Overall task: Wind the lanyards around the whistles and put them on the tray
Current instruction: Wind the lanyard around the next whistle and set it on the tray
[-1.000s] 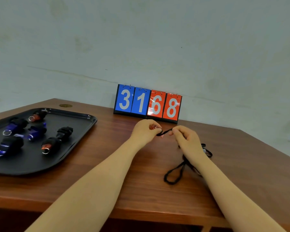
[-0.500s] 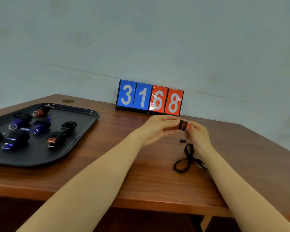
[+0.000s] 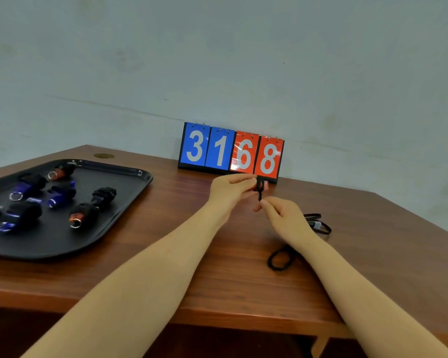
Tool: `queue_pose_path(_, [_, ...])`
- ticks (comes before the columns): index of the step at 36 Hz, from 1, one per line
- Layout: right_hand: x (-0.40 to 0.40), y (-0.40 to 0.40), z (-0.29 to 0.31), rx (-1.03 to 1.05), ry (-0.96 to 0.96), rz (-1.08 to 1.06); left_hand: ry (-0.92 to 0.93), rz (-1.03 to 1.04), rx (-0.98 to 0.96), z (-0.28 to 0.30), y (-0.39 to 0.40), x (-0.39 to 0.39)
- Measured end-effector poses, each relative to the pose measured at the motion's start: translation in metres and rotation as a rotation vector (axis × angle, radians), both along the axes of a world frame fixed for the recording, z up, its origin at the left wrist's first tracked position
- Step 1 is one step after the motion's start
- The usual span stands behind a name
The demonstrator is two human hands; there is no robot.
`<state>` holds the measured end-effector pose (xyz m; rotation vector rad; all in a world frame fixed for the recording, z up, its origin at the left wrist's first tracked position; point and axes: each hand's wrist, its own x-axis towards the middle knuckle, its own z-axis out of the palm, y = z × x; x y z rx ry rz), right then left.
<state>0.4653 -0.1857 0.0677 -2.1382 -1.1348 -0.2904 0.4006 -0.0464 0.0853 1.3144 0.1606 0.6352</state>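
Head view. The left hand, at the centre of the frame, grips a red whistle between thumb and fingers, holding it above the wooden table, just in front of the scoreboard. A few turns of black lanyard already cross the whistle body. From these turns a short stretch of cord runs down to the right hand, located just below and right of the whistle. The right hand pinches the cord between thumb and forefinger; the remaining fingers are curled. Behind the right hand, the rest of the lanyard lies slack on the table, with one loop visible at centre right and another lower down beside the right forearm.

A black tray occupies the left side of the frame. It holds several wrapped whistles, both blue and red, each bound in black cord; some show a metal ring at one end. The scoreboard stands against the wall at the table's far edge and reads 3, 1 on blue cards and 6, 8 on red cards.
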Motion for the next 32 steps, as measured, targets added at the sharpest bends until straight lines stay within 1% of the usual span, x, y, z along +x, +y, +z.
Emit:
queue_pose_path(1, [0.0,0.0,0.0,-0.032,-0.027,0.005,0.015,0.056,0.096,-0.001,0.001,0.001])
queue_pose_path(4, [-0.003,-0.001,0.0,-0.1,-0.079,0.04,0.058,0.197,0.478,-0.001,0.002,0.0])
queue_pose_path(6, [-0.005,-0.001,0.0,-0.114,-0.104,0.06,0.109,0.226,0.637,-0.002,0.003,0.001])
queue_pose_path(9, [-0.007,-0.003,0.003,-0.031,-0.114,0.07,0.174,0.264,0.689,-0.004,0.004,0.002])
queue_pose_path(12, [-0.007,-0.006,0.009,0.159,-0.034,0.042,0.18,0.27,0.707,-0.001,0.004,0.001])
queue_pose_path(15, [-0.005,-0.008,0.014,0.331,0.031,-0.013,0.197,0.163,0.738,0.002,0.0,-0.003])
queue_pose_path(18, [-0.005,-0.009,0.016,0.406,0.071,-0.061,0.188,0.058,0.765,0.003,-0.006,-0.007])
queue_pose_path(20, [-0.004,-0.01,0.017,0.426,0.114,-0.08,0.175,-0.01,0.746,0.005,-0.01,-0.009])
queue_pose_path(22, [-0.003,-0.012,0.018,0.458,0.156,-0.079,0.156,-0.099,0.672,0.008,-0.013,-0.012])
queue_pose_path(24, [-0.002,-0.013,0.02,0.502,0.225,-0.07,0.11,-0.212,0.528,0.01,-0.015,-0.015])
queue_pose_path(27, [-0.003,-0.015,0.023,0.577,0.415,-0.055,0.054,-0.326,0.333,0.012,-0.016,-0.018])
queue_pose_path(30, [-0.004,-0.017,0.025,0.623,0.629,0.046,-0.004,-0.419,0.127,0.014,-0.016,-0.019])
queue_pose_path(32, [-0.004,-0.016,0.025,0.635,0.679,0.092,-0.041,-0.454,-0.003,0.016,-0.017,-0.019])
